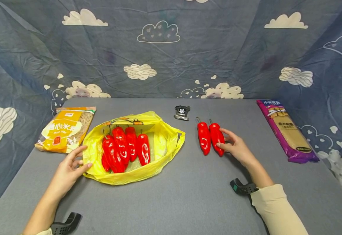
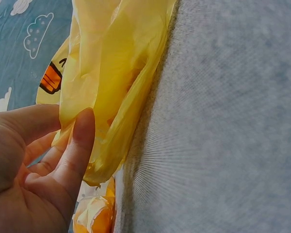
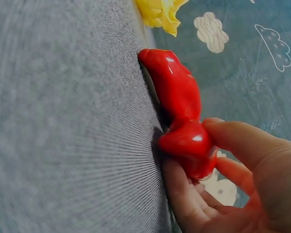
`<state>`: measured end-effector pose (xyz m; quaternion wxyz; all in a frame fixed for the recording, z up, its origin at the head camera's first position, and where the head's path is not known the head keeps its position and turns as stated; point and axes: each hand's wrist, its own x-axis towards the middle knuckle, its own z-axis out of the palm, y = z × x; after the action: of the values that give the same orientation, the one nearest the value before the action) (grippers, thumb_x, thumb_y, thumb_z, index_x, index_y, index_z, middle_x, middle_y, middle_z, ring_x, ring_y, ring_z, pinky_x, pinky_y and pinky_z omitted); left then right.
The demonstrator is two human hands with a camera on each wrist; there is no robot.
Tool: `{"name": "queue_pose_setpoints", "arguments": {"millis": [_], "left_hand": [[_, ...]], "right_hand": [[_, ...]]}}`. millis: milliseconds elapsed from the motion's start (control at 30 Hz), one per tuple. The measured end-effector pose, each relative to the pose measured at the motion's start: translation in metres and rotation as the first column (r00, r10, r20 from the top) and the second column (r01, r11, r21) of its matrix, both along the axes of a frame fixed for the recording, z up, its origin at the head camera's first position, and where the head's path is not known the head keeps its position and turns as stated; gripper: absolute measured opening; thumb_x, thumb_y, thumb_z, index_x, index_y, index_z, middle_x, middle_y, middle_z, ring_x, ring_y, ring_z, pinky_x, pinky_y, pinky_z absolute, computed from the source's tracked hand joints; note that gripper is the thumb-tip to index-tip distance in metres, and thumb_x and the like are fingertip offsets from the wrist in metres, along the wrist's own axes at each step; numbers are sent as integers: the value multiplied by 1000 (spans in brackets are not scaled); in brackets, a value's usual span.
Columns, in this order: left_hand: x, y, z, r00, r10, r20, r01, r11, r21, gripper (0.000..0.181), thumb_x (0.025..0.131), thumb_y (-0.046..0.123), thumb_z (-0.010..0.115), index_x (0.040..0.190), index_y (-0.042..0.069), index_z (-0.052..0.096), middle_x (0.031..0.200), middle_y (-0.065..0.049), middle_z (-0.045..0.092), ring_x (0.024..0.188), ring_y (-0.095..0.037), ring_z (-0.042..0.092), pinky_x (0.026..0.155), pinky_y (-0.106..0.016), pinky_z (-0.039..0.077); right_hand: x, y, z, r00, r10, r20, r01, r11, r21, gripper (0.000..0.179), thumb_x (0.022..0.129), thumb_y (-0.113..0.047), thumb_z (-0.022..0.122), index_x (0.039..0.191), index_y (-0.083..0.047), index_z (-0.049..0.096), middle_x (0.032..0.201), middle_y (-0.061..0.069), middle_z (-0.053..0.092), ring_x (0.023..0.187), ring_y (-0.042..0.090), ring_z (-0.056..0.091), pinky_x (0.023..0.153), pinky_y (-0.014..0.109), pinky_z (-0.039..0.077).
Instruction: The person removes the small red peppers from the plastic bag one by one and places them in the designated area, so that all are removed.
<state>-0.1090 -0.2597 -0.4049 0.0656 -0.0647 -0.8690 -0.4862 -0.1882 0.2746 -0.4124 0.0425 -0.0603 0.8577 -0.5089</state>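
On the left of the table lies a yellow plastic bag (image 1: pixel 162 164), its mouth wide and several glossy red chili peppers (image 1: pixel 143 149) inside. My left hand (image 1: pixel 68 171) pinches the bag's left edge between thumb and fingers; the left wrist view shows the thumb (image 2: pixel 82 133) on the near side of the plastic. To the right of the bag, two more red peppers lie side by side. My right hand (image 1: pixel 235 147) grips the right-hand pepper (image 1: pixel 216 138) at its sides. The other pepper (image 1: pixel 203 138) lies just left of it, stem pointing away.
An orange food packet (image 1: pixel 66 129) lies behind the left hand. At the back middle is a small black wrapped packet (image 1: pixel 182 112). A purple noodle package (image 1: pixel 288 130) lies at the far right. Cloud-patterned cloth (image 1: pixel 171 52) hangs behind the grey table (image 1: pixel 171 209).
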Motion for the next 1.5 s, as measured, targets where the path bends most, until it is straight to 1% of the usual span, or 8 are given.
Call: {"name": "queue_pose_setpoints", "arguments": {"millis": [133,333,667,933,1067,1167,1300,1500], "left_hand": [[0,0,1,1000,2,10,-2,1000,-9,61,82,3,65,135,2,34,119,-21,40,80,2,49,56,-18,43],[0,0,1,1000,3,16,-3,1000,-14,61,82,4,65,135,2,34,120,-23,40,80,3,49,56,-18,43],[0,0,2,1000,2,15,-2,1000,-18,62,81,4,65,135,2,34,119,-23,41,80,3,49,57,-18,43],[0,0,2,1000,0,7,0,1000,-9,61,82,3,65,134,2,34,118,-21,41,80,2,49,57,-17,43],[0,1,1,1000,0,3,0,1000,-3,60,82,3,64,134,2,34,118,-21,41,80,2,49,57,-17,43],[0,1,1,1000,3,2,-3,1000,-8,60,82,3,64,134,1,35,118,-21,41,79,2,49,57,-17,42],[0,1,1,1000,1,5,-1,1000,-11,60,82,4,64,134,2,35,119,-21,41,80,2,49,57,-18,42],[-1,0,1,1000,-1,19,1,1000,-9,61,82,5,64,135,2,34,119,-21,41,80,2,49,58,-18,42]], "right_hand": [[0,-1,0,999,5,-33,-4,999,50,62,82,-15,66,136,-8,36,102,23,52,72,16,53,57,27,44],[0,-1,1,999,6,-34,-3,996,91,64,82,-19,67,137,-9,35,113,24,47,81,26,52,60,30,43],[6,-17,23,988,3,-154,9,997,77,63,82,-19,66,135,-6,35,128,24,31,108,42,40,82,55,37],[16,-72,53,953,74,-294,-80,997,-8,64,79,-16,70,134,-13,36,126,10,36,109,33,41,84,50,38],[16,-105,59,917,153,-369,-175,984,-26,67,78,-12,71,134,-12,35,129,6,37,108,27,45,86,45,39],[19,-131,66,898,217,-384,-250,967,-39,67,78,-7,70,134,-7,34,131,8,37,109,27,45,89,44,36],[26,-163,75,895,262,-361,-311,946,-86,62,77,0,68,130,3,36,124,18,41,104,34,46,88,48,36],[9,-193,41,893,311,-324,-369,920,-133,60,77,-4,69,129,-1,39,118,20,45,98,36,49,84,48,38]]}}
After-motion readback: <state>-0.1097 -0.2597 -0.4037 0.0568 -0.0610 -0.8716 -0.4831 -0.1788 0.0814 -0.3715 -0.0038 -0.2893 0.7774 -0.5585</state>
